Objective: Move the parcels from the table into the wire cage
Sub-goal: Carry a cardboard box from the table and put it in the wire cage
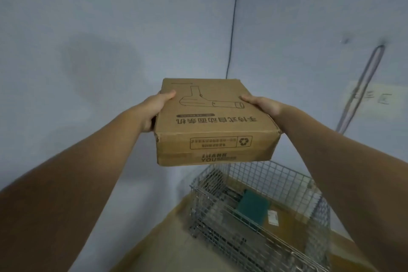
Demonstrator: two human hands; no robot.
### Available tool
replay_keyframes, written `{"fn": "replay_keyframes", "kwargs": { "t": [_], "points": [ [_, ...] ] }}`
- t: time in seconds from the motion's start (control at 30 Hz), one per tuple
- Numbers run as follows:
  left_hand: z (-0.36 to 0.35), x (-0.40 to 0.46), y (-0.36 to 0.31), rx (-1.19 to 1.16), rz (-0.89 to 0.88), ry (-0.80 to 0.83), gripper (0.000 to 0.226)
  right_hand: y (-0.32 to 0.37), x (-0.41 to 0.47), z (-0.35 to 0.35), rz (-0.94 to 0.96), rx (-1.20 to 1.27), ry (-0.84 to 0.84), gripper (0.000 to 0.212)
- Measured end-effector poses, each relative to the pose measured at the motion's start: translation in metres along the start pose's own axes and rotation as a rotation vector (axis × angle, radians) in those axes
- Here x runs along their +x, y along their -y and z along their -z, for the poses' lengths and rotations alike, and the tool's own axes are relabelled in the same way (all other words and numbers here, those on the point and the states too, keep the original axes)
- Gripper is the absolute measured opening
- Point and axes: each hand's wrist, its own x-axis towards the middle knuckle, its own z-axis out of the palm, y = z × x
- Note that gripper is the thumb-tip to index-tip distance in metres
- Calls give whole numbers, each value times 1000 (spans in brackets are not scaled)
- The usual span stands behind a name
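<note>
The cardboard box (pixel 215 121) is held in the air in front of the wall (pixel 110 28), above and slightly beyond the wire cage (pixel 260 212), with its printed top face up. The left hand (pixel 154 110) grips the left side of the box with the thumb curled over the top edge, and the right hand (pixel 265 106) grips the right side likewise; the remaining fingers of both hands are hidden behind the box. The cage stands on the floor (pixel 165 247) and contains a green packet (pixel 254 205) lying on a flat brown parcel (pixel 287 216).
</note>
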Motion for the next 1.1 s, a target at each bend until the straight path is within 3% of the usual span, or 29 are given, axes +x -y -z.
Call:
{"fn": "replay_keyframes", "kwargs": {
  "t": [0.23,0.5,0.67,0.8,0.93,1.1],
  "points": [
    [-138,140,-8,117,34,242,48,-46,37,132,-93,89,-235,57],
    [-253,297,5,200,77,490,46,-103,104,224,-200,229,-417,62],
    [-322,374,34,267,133,548,50,-150,149,272,-250,322,-480,62],
    [-376,433,80,280,162,568,50,-213,198,310,-277,386,-537,64],
    [-426,488,153,299,200,573,49,-300,250,337,-356,450,-620,94],
    [-479,545,275,323,310,582,83,-418,295,344,-484,571,-723,66]
  ]
}}
